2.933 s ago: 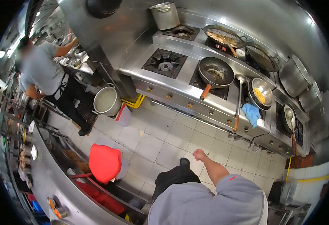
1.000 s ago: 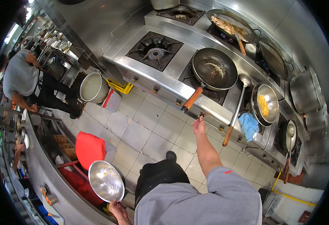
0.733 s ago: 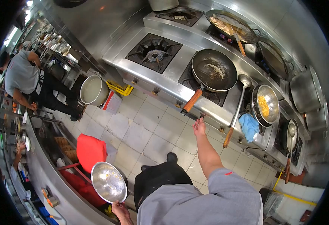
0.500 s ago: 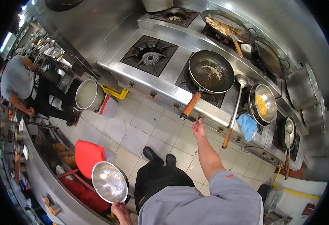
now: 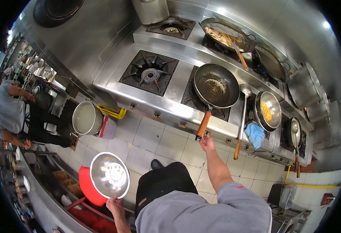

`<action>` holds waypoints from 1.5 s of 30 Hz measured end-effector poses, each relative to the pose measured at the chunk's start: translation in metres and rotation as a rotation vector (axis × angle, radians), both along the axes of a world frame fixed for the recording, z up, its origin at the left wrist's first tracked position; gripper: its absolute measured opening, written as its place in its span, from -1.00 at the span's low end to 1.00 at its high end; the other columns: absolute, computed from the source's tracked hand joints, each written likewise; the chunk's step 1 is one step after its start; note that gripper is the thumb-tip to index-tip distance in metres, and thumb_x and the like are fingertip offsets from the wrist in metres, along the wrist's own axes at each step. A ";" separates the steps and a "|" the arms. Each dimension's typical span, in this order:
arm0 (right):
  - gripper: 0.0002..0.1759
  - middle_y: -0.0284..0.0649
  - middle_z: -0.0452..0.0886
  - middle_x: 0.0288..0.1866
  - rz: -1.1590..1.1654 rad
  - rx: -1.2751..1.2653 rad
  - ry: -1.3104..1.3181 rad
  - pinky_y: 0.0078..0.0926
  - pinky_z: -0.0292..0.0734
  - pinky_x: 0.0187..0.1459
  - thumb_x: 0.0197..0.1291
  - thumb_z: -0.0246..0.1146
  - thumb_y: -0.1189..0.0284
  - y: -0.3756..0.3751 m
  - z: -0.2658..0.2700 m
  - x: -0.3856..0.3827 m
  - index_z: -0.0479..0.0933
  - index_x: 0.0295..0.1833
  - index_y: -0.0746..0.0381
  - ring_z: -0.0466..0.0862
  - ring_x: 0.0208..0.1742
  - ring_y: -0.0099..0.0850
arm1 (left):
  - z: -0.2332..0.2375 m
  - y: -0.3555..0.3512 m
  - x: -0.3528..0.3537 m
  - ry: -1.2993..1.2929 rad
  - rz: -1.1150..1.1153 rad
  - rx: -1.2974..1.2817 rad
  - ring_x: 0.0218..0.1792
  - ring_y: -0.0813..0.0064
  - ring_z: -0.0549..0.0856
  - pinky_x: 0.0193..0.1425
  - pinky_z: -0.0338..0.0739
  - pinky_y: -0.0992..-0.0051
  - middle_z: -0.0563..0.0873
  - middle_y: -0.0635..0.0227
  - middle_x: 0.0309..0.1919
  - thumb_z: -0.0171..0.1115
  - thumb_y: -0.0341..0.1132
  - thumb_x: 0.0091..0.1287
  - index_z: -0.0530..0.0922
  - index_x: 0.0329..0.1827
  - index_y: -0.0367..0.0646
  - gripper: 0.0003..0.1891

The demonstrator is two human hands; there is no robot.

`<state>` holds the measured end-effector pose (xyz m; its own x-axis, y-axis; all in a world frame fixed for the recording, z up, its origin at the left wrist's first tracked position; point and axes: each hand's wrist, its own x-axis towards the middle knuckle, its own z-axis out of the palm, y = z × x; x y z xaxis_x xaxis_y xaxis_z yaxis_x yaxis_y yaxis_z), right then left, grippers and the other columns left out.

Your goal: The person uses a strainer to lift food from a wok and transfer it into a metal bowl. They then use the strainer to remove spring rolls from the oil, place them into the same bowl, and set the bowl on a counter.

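Observation:
My left hand (image 5: pixel 116 206) grips the rim of a shiny metal colander (image 5: pixel 100 176), with a few small bits in its bottom. At the stove front, the fingers of my right hand (image 5: pixel 207 143) are closed at a burner knob (image 5: pixel 207 134), which they partly cover. Just above that hand juts the wooden handle of a dark frying pan (image 5: pixel 207 95). Pale, chopped-looking bits lie in the pan on the burner. Right of it rest a long ladle (image 5: pixel 242 120) and a metal bowl (image 5: pixel 271 106) with yellow food, set in another pan.
A wok (image 5: pixel 232 33) with food sits on the back burner. A blue cloth (image 5: pixel 254 135) lies by the stove edge. At left stand a large pot (image 5: pixel 87 118) and a red cloth-like thing (image 5: pixel 87 188). Another person (image 5: pixel 11 108) works at the far left.
My right hand has reached the burner knob, its fingers now closed there. My left hand has raised the colander and carried it slightly forward. My view has shifted and I stand closer to the stove.

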<state>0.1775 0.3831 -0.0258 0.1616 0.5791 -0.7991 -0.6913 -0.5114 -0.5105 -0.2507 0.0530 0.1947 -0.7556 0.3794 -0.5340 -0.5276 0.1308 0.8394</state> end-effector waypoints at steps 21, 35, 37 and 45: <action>-0.93 -0.35 0.42 -0.63 0.606 1.083 -1.104 -0.59 0.31 -0.53 0.01 0.05 0.57 0.060 0.288 -0.025 0.45 -0.39 0.28 0.41 -0.60 -0.58 | -0.021 0.082 0.000 -0.055 0.003 0.014 -0.39 0.45 0.57 -0.26 0.52 0.49 0.56 0.23 -0.42 0.01 -0.50 0.02 0.43 -0.36 -0.34 -0.87; -0.61 0.09 0.46 -0.19 0.679 0.439 -1.875 -0.06 0.40 -0.11 -0.03 0.11 0.51 0.289 0.365 0.070 0.22 -0.03 0.23 0.49 -0.11 0.06 | -0.013 0.141 0.046 -0.070 -0.018 0.057 -0.44 0.43 0.54 -0.27 0.51 0.47 0.54 0.24 -0.45 0.05 -0.46 -0.02 0.44 -0.40 -0.34 -0.86; -0.63 0.11 0.47 -0.18 0.709 0.412 -1.864 -0.02 0.38 -0.11 0.00 0.07 0.50 0.297 0.369 0.079 0.22 -0.02 0.24 0.49 -0.10 0.08 | -0.013 0.141 0.050 -0.052 -0.013 0.088 -0.45 0.43 0.54 -0.28 0.51 0.47 0.54 0.25 -0.45 0.05 -0.46 -0.03 0.44 -0.40 -0.34 -0.86; -0.64 0.15 0.52 -0.18 0.606 0.585 -1.768 -0.12 0.38 -0.07 0.08 0.05 0.40 0.304 0.396 0.159 0.34 0.00 0.31 0.50 -0.07 0.04 | -0.013 0.141 0.075 -0.024 0.050 0.036 -0.46 0.49 0.55 -0.29 0.50 0.49 0.53 0.32 -0.50 0.05 -0.48 -0.04 0.40 -0.52 -0.22 -0.97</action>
